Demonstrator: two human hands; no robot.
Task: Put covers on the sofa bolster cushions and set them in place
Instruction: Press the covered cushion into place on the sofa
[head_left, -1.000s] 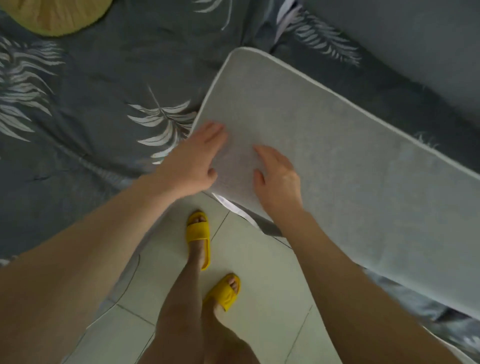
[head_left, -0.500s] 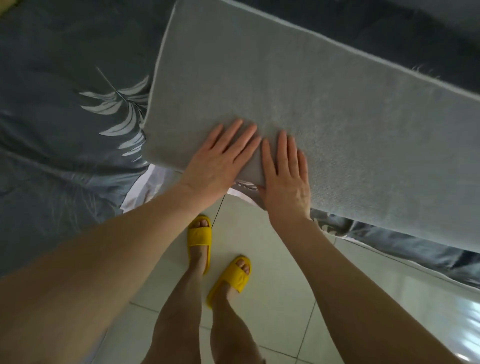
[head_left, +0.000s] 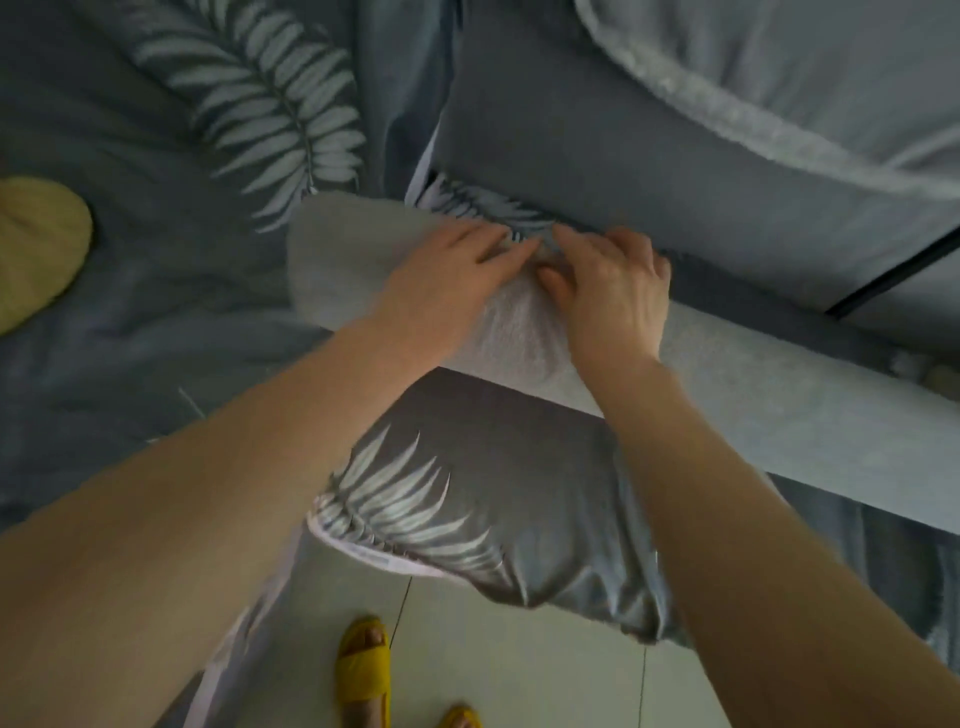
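Dim, soft light, slight blur, wide-angle distortion

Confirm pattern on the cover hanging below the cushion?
Dark grey cover with pale leaf fronds and a white hem; head view shows it clearly.

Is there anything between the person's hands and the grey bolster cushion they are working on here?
Nothing visible. The left hand and right hand both lie directly on top of the grey bolster cushion, near its end. The leaf-print cover hangs below the cushion, under the forearms, not between hands and cushion.
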